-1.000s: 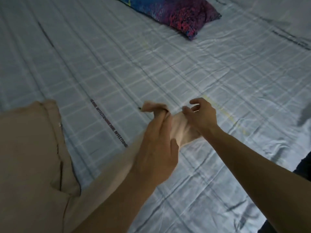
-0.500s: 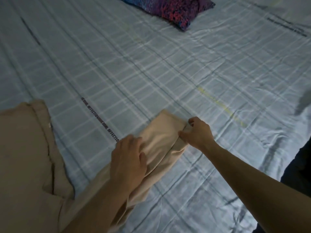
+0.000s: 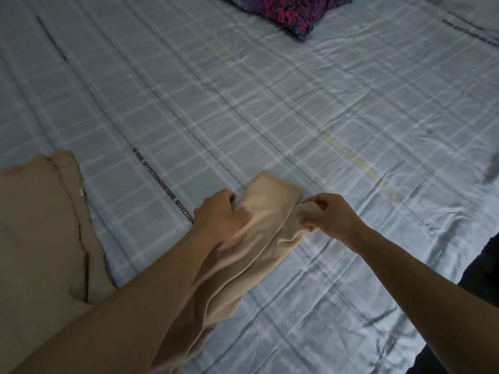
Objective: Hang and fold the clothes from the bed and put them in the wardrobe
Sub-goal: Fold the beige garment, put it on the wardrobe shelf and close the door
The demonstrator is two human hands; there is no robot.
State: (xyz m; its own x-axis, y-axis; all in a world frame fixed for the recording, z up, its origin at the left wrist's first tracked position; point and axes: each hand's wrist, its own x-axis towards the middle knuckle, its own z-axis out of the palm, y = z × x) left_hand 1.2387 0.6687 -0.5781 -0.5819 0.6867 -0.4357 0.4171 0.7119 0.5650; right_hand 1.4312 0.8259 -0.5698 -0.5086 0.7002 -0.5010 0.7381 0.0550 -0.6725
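Note:
Beige trousers lie on the bed, the waist part point(image 3: 40, 238) at the left and the two legs point(image 3: 267, 211) stretched toward the middle. My left hand point(image 3: 218, 214) presses on the left side of the upper leg near its hem. My right hand point(image 3: 326, 214) pinches the hem of the lower leg, just right of the upper one. The two leg ends lie slightly offset. My left forearm hides much of the legs.
The bed point(image 3: 270, 103) is covered with a pale blue checked sheet with a printed text line. A purple and red patterned pillow point(image 3: 291, 9) lies at the far edge. The bed's dark right edge point(image 3: 483, 260) is close to my right arm.
The leg ends were held up in both hands a second ago; they now lie flat on the sheet. My left hand slid to the left side of the leg, and my right hand pinches the lower hem.

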